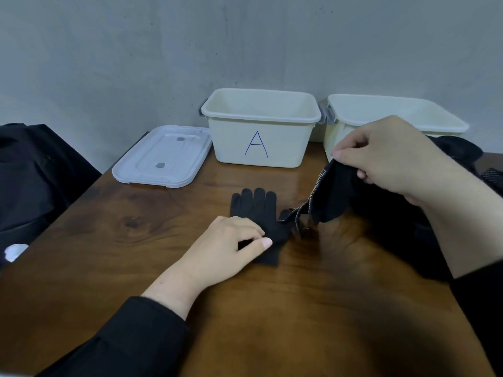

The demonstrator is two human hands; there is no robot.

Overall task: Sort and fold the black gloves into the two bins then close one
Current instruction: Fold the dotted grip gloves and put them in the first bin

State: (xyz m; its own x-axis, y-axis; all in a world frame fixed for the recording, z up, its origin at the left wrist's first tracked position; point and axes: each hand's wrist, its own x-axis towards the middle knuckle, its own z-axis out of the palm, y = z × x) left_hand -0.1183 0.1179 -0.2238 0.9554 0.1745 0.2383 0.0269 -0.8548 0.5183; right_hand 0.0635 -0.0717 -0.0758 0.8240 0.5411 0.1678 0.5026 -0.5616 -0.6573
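A black glove (pixel 257 213) lies flat on the wooden desk (pixel 152 240), near its middle. Its long axis runs front to back: the four fingertips point away from the person toward the bin marked A (pixel 261 129), and the cuff end points back toward the person.

The left hand (pixel 231 243) rests on the cuff half of the glove, fingers curled, thumb and fingers pinching the dark cloth there.

The right hand (pixel 392 156) is raised above the desk to the right, gripping the edge of a black zippered garment (pixel 337 194). The zipper edge hangs down from the hand to the desk, its lower end just beside the glove's thumb side.

Two cream bins stand open at the back of the desk against the wall: the bin marked A, and a second bin (pixel 394 110) to its right, partly hidden behind the right hand. A white lid (pixel 163 156) lies flat on the desk to the left of the bin marked A.
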